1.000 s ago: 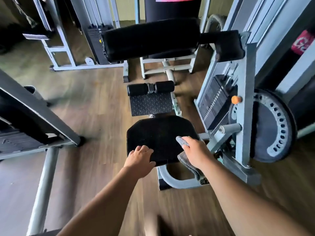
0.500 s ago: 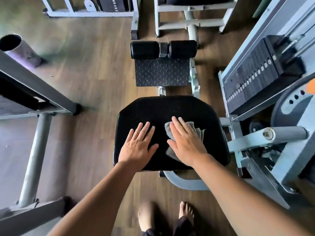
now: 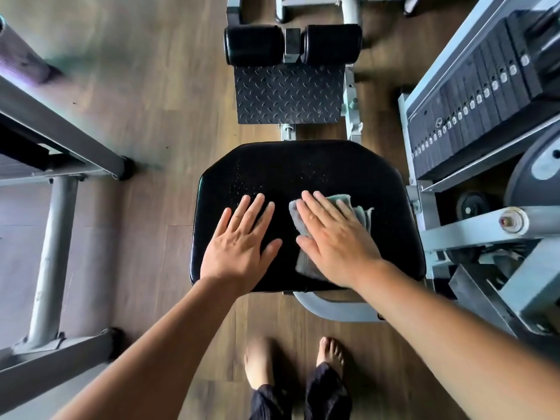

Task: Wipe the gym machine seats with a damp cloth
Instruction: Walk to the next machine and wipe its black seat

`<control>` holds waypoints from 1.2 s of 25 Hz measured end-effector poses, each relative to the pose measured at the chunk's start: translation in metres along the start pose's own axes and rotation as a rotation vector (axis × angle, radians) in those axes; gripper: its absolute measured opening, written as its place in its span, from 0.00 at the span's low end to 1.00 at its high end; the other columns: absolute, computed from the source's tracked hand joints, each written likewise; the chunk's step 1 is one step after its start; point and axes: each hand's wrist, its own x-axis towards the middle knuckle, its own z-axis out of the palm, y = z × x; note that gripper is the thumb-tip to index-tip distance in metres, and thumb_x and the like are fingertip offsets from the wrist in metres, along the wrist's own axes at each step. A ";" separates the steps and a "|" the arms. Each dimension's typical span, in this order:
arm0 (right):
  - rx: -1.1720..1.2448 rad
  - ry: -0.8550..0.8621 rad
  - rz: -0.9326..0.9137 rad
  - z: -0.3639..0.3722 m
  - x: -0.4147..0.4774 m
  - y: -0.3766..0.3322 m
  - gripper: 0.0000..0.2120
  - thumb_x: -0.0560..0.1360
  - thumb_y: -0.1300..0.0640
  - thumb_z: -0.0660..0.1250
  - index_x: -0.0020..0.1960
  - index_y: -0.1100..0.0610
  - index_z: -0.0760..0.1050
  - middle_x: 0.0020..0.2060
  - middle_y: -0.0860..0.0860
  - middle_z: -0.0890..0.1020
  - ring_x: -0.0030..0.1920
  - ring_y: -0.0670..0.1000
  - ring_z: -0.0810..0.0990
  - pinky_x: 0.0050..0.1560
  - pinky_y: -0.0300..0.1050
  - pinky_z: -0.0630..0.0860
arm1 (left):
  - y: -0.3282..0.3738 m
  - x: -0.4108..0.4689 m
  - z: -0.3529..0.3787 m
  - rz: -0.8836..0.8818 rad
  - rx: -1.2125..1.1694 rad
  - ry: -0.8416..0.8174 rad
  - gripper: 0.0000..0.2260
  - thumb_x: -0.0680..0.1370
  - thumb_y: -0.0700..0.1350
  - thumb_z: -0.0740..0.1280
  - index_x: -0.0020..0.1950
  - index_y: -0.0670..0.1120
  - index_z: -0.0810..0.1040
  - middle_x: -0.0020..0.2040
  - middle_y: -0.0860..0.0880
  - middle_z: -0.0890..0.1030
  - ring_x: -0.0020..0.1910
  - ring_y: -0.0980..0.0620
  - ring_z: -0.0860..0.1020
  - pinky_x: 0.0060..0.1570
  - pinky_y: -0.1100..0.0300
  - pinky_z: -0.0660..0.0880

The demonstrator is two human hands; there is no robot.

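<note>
A black padded machine seat (image 3: 303,168) fills the middle of the head view, seen from straight above. My left hand (image 3: 241,245) lies flat on its left half, fingers straight and spread. My right hand (image 3: 335,241) presses flat on a grey-green cloth (image 3: 362,212) on the seat's right half. The cloth shows beyond my fingertips and below my thumb; most of it is hidden under the palm.
Beyond the seat are a black tread footplate (image 3: 289,93) and two black roller pads (image 3: 292,45). A weight stack (image 3: 472,107) and grey frame (image 3: 472,234) stand close on the right. Another machine's grey frame (image 3: 51,247) is at left. My bare feet (image 3: 295,363) are on the wooden floor.
The view tipped from forward to straight down. My left hand went from the seat's front edge to flat on top. My right hand moved the cloth onto the seat and spread flat.
</note>
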 end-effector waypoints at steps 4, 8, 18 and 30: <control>0.007 -0.007 0.179 -0.024 0.084 0.022 0.31 0.84 0.42 0.43 0.82 0.54 0.43 0.82 0.51 0.44 0.81 0.51 0.41 0.80 0.57 0.44 | 0.000 -0.001 0.000 -0.007 0.022 -0.004 0.30 0.84 0.64 0.47 0.84 0.55 0.47 0.84 0.55 0.44 0.82 0.54 0.38 0.81 0.46 0.46; 0.007 0.056 0.142 -0.007 0.023 -0.010 0.31 0.84 0.43 0.44 0.82 0.56 0.43 0.82 0.52 0.44 0.81 0.52 0.42 0.80 0.55 0.44 | -0.001 -0.001 -0.002 0.004 0.018 -0.002 0.30 0.84 0.64 0.47 0.84 0.55 0.48 0.84 0.54 0.44 0.82 0.54 0.38 0.81 0.46 0.46; 0.088 0.046 0.253 -0.030 0.119 0.028 0.30 0.83 0.42 0.45 0.82 0.54 0.47 0.82 0.51 0.49 0.81 0.51 0.46 0.80 0.55 0.44 | 0.001 -0.001 -0.003 0.006 0.049 -0.007 0.30 0.84 0.64 0.47 0.84 0.55 0.48 0.84 0.54 0.45 0.82 0.53 0.39 0.81 0.46 0.47; 0.026 0.055 0.237 -0.024 0.078 0.067 0.31 0.83 0.41 0.45 0.82 0.53 0.47 0.82 0.50 0.49 0.81 0.50 0.47 0.80 0.54 0.45 | 0.001 -0.001 0.000 0.000 0.055 0.004 0.30 0.84 0.64 0.47 0.84 0.54 0.49 0.84 0.54 0.47 0.82 0.54 0.40 0.81 0.46 0.47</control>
